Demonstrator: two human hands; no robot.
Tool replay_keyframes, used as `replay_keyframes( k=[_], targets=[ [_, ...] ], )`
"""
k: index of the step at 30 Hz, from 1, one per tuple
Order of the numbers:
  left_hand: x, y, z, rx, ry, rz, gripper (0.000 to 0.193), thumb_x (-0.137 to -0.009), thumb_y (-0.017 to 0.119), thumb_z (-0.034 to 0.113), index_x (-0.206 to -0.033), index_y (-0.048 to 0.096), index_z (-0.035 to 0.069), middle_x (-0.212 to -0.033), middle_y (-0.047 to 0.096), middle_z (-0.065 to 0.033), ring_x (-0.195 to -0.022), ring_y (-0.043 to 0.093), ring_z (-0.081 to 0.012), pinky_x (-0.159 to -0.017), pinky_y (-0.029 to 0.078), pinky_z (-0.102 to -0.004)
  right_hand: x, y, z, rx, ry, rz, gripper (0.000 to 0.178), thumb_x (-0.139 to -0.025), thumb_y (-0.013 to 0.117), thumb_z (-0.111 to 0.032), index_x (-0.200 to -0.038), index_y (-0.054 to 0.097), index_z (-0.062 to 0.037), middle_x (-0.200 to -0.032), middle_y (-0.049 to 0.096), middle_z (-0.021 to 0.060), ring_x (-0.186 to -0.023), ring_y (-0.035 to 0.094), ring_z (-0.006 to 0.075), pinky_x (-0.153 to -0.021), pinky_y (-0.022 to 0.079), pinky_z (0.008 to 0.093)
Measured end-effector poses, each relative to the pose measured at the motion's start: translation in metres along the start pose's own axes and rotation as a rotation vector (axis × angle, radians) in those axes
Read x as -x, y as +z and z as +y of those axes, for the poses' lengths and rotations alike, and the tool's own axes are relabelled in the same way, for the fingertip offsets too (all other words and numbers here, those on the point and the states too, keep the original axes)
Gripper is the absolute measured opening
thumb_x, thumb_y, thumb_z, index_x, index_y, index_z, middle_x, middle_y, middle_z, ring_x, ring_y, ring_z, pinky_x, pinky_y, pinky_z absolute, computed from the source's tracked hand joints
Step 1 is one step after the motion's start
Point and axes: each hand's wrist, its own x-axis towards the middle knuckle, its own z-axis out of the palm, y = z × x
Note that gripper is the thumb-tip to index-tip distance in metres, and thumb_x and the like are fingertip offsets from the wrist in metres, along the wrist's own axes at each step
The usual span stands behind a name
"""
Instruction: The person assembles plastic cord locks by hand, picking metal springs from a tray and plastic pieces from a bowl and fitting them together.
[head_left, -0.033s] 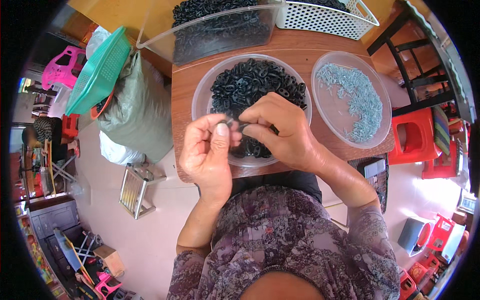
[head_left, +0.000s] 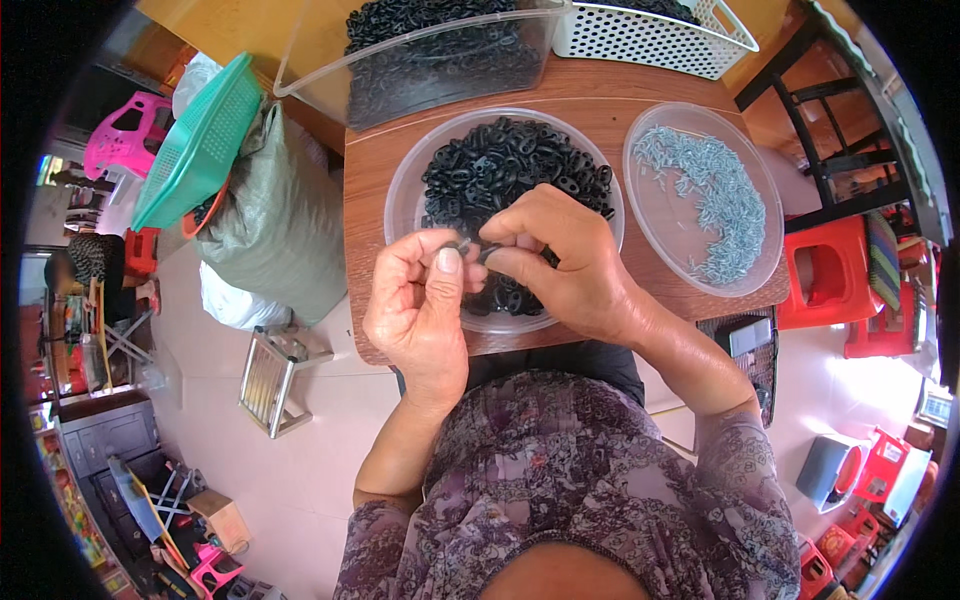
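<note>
Over the near part of a round clear plastic bowl point(head_left: 404, 195), my two hands meet almost fingertip to fingertip. The bowl holds a heap of small black oval parts with holes point(head_left: 500, 165). My left hand point(head_left: 420, 305) is closed, thumb against index finger, pinching a small dark part point(head_left: 458, 246) that is mostly covered by the fingers. My right hand point(head_left: 570, 265) is also closed in a pinch beside it; whatever its fingertips hold is too small and hidden to name. To the right, a round clear plastic lid point(head_left: 662, 225) carries many small blue-grey pins point(head_left: 720, 195).
A clear bin point(head_left: 430, 95) of black parts and a white perforated basket point(head_left: 650, 50) stand at the wooden table's point(head_left: 590, 90) far edge. Left are a large grey-green sack point(head_left: 285, 220), a green basket point(head_left: 195, 150) and a metal stool point(head_left: 275, 385). Red stools point(head_left: 820, 280) stand right.
My left hand has shifted very slightly to the right, still pinching. My right hand stays practically in place.
</note>
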Motion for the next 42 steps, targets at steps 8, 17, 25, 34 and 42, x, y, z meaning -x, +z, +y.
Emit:
replay_keyframes(
  k=[8,17,25,34,42],
  targets=[
    [0.002,0.004,-0.002,0.255,-0.151,0.015,0.013,-0.086,0.051,0.005,-0.095,0.049,-0.005,-0.082,0.060,-0.0155,-0.065,0.060,-0.0171,-0.058,0.053,-0.0287,0.010,0.016,-0.003,-0.631,0.487,0.218,0.014,-0.077,0.062,-0.001,-0.091,0.061,0.0003,-0.079,0.058,-0.0033,-0.070,0.049,0.0021,-0.059,0.040,0.0165],
    [0.003,0.008,-0.005,0.350,-0.189,0.045,0.014,-0.086,0.052,0.005,-0.095,0.048,-0.005,-0.083,0.060,-0.0163,-0.065,0.061,-0.0181,-0.058,0.054,-0.0311,0.013,0.028,-0.014,-0.636,0.502,0.321,0.015,-0.081,0.057,-0.001,-0.095,0.060,0.0013,-0.083,0.059,0.0010,-0.071,0.051,0.0032,-0.061,0.042,0.0165],
    [0.005,-0.001,-0.004,0.209,-0.188,0.006,0.015,-0.085,0.052,0.003,-0.097,0.049,-0.006,-0.081,0.061,-0.0149,-0.064,0.060,-0.0161,-0.056,0.052,-0.0270,0.015,0.012,-0.006,-0.597,0.560,0.140,0.016,-0.083,0.055,-0.006,-0.098,0.058,0.0003,-0.080,0.059,0.0007,-0.069,0.052,0.0041,-0.060,0.042,0.0177],
    [0.009,0.000,0.001,0.062,-0.164,-0.023,0.022,-0.083,0.056,0.002,-0.103,0.053,-0.007,-0.081,0.061,-0.0121,-0.064,0.059,-0.0128,-0.056,0.049,-0.0220,0.004,-0.005,0.007,-0.602,0.548,-0.029,0.019,-0.084,0.054,-0.008,-0.100,0.062,-0.0006,-0.079,0.060,0.0007,-0.071,0.052,0.0050,-0.061,0.042,0.0182],
    [0.011,0.001,0.002,0.009,-0.195,-0.032,0.022,-0.082,0.058,0.001,-0.102,0.054,-0.006,-0.079,0.061,-0.0103,-0.063,0.058,-0.0116,-0.055,0.048,-0.0203,0.002,-0.004,0.008,-0.675,0.569,-0.020,0.016,-0.080,0.058,-0.006,-0.093,0.061,0.0024,-0.082,0.061,0.0029,-0.074,0.055,0.0073,-0.067,0.045,0.0204]
  ],
)
